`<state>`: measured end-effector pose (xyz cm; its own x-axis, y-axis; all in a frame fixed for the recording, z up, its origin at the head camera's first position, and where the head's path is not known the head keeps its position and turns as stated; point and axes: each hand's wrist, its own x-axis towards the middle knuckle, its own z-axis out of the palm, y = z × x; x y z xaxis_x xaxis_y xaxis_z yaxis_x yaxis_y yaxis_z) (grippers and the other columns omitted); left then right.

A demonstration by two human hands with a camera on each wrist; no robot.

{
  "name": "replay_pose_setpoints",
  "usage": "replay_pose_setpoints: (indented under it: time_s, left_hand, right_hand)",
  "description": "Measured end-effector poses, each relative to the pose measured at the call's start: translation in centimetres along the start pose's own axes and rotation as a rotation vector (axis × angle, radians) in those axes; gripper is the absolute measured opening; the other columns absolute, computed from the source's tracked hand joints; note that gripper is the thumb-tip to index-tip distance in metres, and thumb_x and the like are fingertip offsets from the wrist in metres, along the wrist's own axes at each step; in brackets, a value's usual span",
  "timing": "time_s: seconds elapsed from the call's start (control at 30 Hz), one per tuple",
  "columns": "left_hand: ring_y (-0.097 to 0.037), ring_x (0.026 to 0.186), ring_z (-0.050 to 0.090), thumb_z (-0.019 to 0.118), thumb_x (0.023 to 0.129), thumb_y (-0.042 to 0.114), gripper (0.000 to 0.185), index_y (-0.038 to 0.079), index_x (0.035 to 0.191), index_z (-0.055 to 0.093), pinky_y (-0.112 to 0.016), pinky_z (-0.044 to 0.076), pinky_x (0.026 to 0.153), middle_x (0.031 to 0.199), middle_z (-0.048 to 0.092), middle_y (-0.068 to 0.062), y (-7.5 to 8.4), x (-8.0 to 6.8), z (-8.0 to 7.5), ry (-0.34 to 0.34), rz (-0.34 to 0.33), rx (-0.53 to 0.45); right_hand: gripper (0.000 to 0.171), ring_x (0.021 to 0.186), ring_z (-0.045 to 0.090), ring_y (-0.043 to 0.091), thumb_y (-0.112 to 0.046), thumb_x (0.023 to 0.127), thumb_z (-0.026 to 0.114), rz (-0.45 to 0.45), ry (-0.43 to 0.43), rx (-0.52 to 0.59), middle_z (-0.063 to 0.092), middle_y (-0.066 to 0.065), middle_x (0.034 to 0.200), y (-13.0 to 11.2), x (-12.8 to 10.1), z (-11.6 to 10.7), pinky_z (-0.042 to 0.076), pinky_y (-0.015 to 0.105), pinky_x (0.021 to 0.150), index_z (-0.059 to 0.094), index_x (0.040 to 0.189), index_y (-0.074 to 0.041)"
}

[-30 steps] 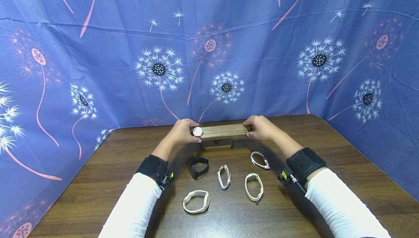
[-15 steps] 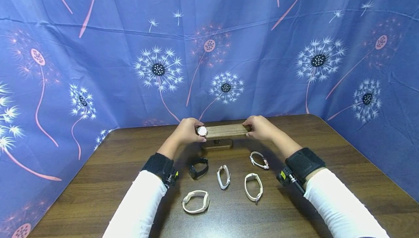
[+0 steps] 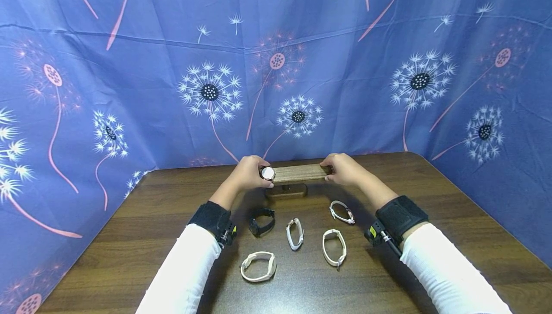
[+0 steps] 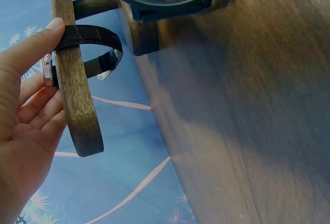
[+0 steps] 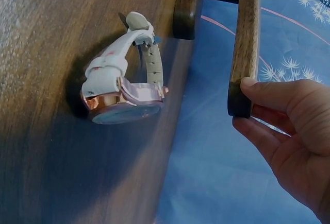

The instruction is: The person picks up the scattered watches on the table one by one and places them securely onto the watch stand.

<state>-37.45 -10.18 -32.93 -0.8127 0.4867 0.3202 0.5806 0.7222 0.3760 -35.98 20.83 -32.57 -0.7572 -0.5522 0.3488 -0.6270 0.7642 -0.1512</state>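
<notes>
A T-shaped wooden watch stand has a horizontal bar [image 3: 299, 173] above a rounded base [image 3: 293, 191]. My left hand [image 3: 247, 172] holds a white-faced watch [image 3: 268, 173] near the bar's left end. In the left wrist view its dark strap [image 4: 87, 34] loops round the bar, my thumb on the strap and my fingers by the case. At the bar's other end, my right hand [image 3: 342, 168] pinches the wood; the right wrist view has the thumb on one side of the dark tip and fingers on the other.
In front of the stand lie a black watch [image 3: 254, 228], a white watch [image 3: 301, 234], another white watch with a rose-gold case [image 5: 129, 103], and two cream watches, one to the right [image 3: 343, 247] and one nearer [image 3: 271, 265]. A patterned blue cloth [image 3: 366, 88] hangs behind the table.
My left hand has slid the watch a short way right along the bar, mostly in the first half second. The right hand has kept its grip on the bar's end.
</notes>
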Motion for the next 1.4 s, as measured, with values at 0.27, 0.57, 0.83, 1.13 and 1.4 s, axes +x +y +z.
replay_pose_setpoints:
  time_s: [0.27, 0.57, 0.83, 1.13, 1.4]
  left_hand:
    - [-0.027, 0.101, 0.064, 0.091, 0.067, 0.025, 0.061, -0.003, 0.116, 0.068, -0.034, 0.054, 0.085, 0.114, 0.067, -0.015, 0.1, 0.0, 0.0, 0.008, -0.003, 0.018]
    - [-0.027, 0.104, 0.063, 0.092, 0.066, 0.026, 0.061, -0.001, 0.116, 0.069, -0.035, 0.053, 0.088, 0.114, 0.067, -0.015, 0.7, 0.1, 0.4, 0.011, -0.004, 0.018]
    - [-0.025, 0.103, 0.064, 0.092, 0.066, 0.026, 0.060, 0.001, 0.115, 0.070, -0.035, 0.053, 0.087, 0.110, 0.069, -0.012, 1.3, 0.6, 0.8, 0.014, -0.004, 0.039]
    - [-0.024, 0.104, 0.063, 0.091, 0.068, 0.029, 0.061, 0.001, 0.117, 0.069, -0.033, 0.053, 0.087, 0.113, 0.068, -0.011, 1.5, 1.0, 1.1, 0.002, 0.000, 0.045]
    - [-0.027, 0.106, 0.063, 0.091, 0.068, 0.028, 0.059, 0.000, 0.115, 0.069, -0.036, 0.052, 0.090, 0.112, 0.069, -0.012, 1.7, 1.0, 1.2, 0.020, 0.033, 0.072]
  right_hand:
    - [0.035, 0.073, 0.060, 0.020, -0.001, 0.073, 0.080, -0.018, 0.021, 0.000, 0.068, 0.018, 0.097, 0.1, 0.0, 0.0, 0.052, 0.037, 0.068, 0.069, 0.104, 0.010]
    - [0.035, 0.073, 0.060, 0.020, -0.002, 0.076, 0.079, 0.009, -0.013, -0.001, 0.068, 0.019, 0.102, 0.1, 0.0, 0.0, 0.052, 0.037, 0.070, 0.069, 0.108, 0.008]
    - [0.034, 0.072, 0.059, 0.019, -0.001, 0.074, 0.080, -0.008, 0.004, -0.005, 0.068, 0.018, 0.099, 0.2, 0.0, 0.0, 0.051, 0.037, 0.069, 0.069, 0.105, 0.008]
    - [0.035, 0.072, 0.059, 0.019, -0.003, 0.076, 0.079, 0.009, -0.025, -0.017, 0.068, 0.019, 0.102, -0.1, 0.0, -0.2, 0.051, 0.037, 0.069, 0.069, 0.108, 0.007]
    - [0.033, 0.081, 0.064, 0.027, -0.002, 0.074, 0.080, -0.016, -0.001, -0.035, 0.068, 0.019, 0.099, 0.1, 0.1, -0.1, 0.053, 0.040, 0.073, 0.070, 0.104, 0.008]
